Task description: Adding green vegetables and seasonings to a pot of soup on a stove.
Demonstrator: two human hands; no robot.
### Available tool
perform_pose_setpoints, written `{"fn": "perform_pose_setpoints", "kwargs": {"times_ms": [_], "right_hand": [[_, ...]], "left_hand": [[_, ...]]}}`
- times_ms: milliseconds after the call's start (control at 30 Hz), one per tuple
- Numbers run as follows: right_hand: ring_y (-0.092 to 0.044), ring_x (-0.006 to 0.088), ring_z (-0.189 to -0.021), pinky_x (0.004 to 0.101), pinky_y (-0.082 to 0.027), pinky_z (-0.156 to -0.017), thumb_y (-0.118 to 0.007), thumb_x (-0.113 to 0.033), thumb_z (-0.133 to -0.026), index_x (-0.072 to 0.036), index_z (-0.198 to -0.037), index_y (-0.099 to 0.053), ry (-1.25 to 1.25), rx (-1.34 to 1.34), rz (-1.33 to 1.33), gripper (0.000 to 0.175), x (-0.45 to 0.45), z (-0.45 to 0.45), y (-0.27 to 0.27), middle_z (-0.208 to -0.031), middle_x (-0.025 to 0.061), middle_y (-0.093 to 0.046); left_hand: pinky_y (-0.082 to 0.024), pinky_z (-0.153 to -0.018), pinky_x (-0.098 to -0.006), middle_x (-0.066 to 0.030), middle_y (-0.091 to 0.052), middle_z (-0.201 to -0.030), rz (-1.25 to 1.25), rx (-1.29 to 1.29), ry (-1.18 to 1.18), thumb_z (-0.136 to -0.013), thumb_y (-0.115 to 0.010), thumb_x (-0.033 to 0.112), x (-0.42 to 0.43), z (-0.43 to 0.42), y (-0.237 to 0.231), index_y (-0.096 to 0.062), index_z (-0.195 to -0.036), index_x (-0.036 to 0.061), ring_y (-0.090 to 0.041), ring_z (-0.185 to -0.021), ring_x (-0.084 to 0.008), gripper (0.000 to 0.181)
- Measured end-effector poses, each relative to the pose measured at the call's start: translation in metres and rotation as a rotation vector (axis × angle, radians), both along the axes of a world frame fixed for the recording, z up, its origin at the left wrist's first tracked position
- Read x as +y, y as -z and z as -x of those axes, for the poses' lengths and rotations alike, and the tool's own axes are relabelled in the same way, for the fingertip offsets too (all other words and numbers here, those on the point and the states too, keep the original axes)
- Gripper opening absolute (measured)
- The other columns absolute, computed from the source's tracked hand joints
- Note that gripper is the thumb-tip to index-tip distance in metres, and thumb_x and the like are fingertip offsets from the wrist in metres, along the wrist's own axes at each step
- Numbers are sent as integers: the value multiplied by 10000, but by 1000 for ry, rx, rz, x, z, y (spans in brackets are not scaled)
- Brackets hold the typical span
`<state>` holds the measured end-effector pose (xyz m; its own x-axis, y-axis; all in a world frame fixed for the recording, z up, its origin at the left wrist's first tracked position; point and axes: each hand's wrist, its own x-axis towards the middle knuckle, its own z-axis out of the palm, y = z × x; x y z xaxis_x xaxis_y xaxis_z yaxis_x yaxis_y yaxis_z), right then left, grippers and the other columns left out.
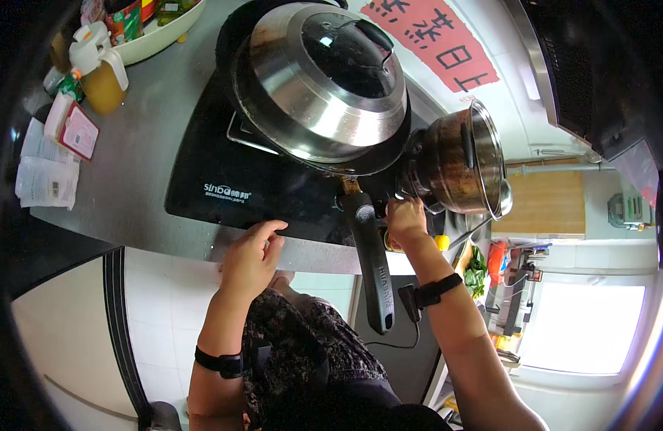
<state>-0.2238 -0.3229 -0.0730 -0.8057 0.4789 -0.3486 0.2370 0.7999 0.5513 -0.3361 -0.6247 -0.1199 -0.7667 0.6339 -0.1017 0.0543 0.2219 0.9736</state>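
Note:
My left hand (253, 256) is at the counter's front edge beside the black glass gas cooktop (288, 207), fingers loosely curled and holding nothing. My right hand (407, 220) reaches to the cooktop's front right, just right of the black pan handle (368, 258). Its fingertips are partly hidden, so what they touch cannot be told. A wok-style pan (342, 168) sits on the left burner under a domed steel lid (315, 102) with a glass centre. A browned steel pot (450, 161) stands on the right burner, close behind my right hand.
The pan handle juts out past the counter's edge. At left are an oil jug (102, 86), a small box (79, 129), paper packets (48, 172) and a white basin (164, 40) of packages. Rightward lie a yellow-capped container (442, 242) and leafy greens (476, 272). A range hood (574, 75) overhangs.

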Motion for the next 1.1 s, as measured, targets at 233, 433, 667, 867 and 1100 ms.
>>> {"fn": "perform_pose_setpoints", "kwargs": {"times_ms": [233, 433, 667, 867, 1100], "right_hand": [[-572, 268, -963, 371, -412, -849, -580, -134, -710, -66, -890, -620, 53, -91, 32, 196, 0, 4, -5, -936, 132, -634], [-578, 289, -930, 399, -420, -822, -638, -221, -717, -56, -880, -602, 3, -6, 52, 235, 6, -2, -1, -897, 135, -637], [-595, 298, -876, 410, -419, -799, -667, -249, -709, -55, -844, -605, -25, 17, 60, 245, 15, -7, 2, -829, 128, -646], [-603, 300, -857, 408, -424, -786, -672, -244, -708, -62, -803, -604, -50, 40, 75, 216, 14, -9, 3, -788, 128, -644], [-608, 302, -845, 411, -430, -769, -674, -255, -714, -62, -783, -596, -63, 36, 78, 220, 10, -6, -2, -771, 126, -644]], "left_hand": [[-499, -675, -345, -121, -640, -901, -22, 0, 29, -828, -564, 115, 3, -6, -1, -594, -1038, 91, -632, -786, -278, 213], [-500, -681, -347, -128, -637, -903, -2, -22, 36, -828, -561, 113, 1, -11, 0, -592, -1033, 92, -630, -783, -287, 209], [-498, -680, -355, -124, -637, -897, 6, -21, 38, -829, -570, 128, 6, -14, -5, -595, -1030, 99, -629, -789, -287, 204], [-495, -675, -358, -123, -638, -878, 21, -16, 63, -829, -573, 132, 11, -18, -2, -599, -1017, 89, -626, -788, -290, 195], [-498, -684, -360, -134, -644, -876, 23, 8, 60, -832, -568, 119, 12, -23, -5, -603, -1017, 79, -632, -786, -299, 192]]}}
